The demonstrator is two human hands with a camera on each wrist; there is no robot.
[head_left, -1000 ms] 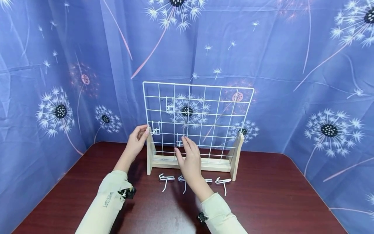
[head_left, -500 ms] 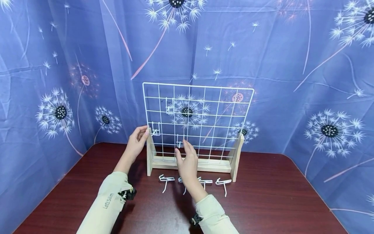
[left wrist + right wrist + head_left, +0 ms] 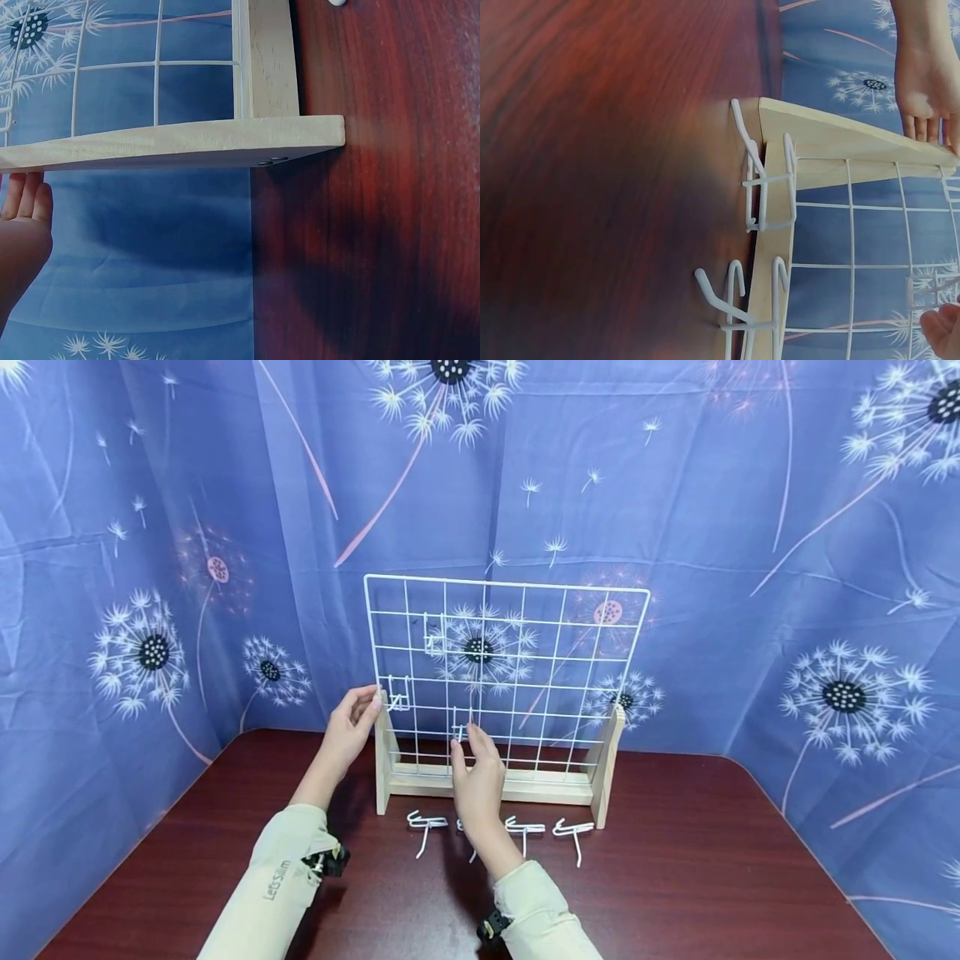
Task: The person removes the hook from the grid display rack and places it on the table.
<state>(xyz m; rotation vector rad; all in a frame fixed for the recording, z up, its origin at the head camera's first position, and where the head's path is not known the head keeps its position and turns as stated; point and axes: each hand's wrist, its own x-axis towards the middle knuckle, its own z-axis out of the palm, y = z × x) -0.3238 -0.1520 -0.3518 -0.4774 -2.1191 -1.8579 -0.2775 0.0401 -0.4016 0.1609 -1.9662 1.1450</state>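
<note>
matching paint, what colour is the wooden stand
Pale beige; the wooden stand shows best in the left wrist view.

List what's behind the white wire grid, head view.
Through the white wire grid: blue dandelion-print curtain, plus a strip of dark red tabletop low down. Anything behind the wooden base bar or right hand is covered.

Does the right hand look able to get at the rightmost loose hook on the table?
Probably yes. The right hand is up near the wire grid, so it would need to draw back, but the rightmost loose hook lies uncovered on the table.
</note>
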